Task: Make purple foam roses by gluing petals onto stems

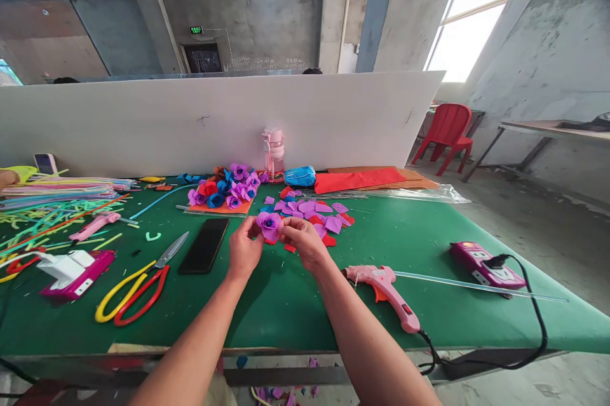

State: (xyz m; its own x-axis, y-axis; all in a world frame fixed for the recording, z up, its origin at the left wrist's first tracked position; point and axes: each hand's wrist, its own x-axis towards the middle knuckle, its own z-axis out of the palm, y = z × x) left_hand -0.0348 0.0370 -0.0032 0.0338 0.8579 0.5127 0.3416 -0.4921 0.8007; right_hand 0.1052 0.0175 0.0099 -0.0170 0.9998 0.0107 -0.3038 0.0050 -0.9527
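Note:
Between my two hands is a purple paper flower (269, 225) with a dark blue centre, held up above the green table. My left hand (245, 250) is closed on its left side, and the fingers of my right hand (305, 239) pinch its right edge. Just beyond lie loose purple and red petals (309, 209). A pile of finished-looking purple, red and blue flowers (229, 187) rests on an orange sheet to the back left. On the right, a pink glue gun (384, 291) lies on its side with a clear glue stick in its rear.
Yellow-and-red scissors (143, 285) and a black phone (204, 246) lie left of my hands. Farther left are a power strip (79, 276), another glue gun (98, 226) and many coloured strips (61, 193). A pink bottle (273, 155) stands by the white partition (229, 120). A corded purple socket block (486, 268) sits right.

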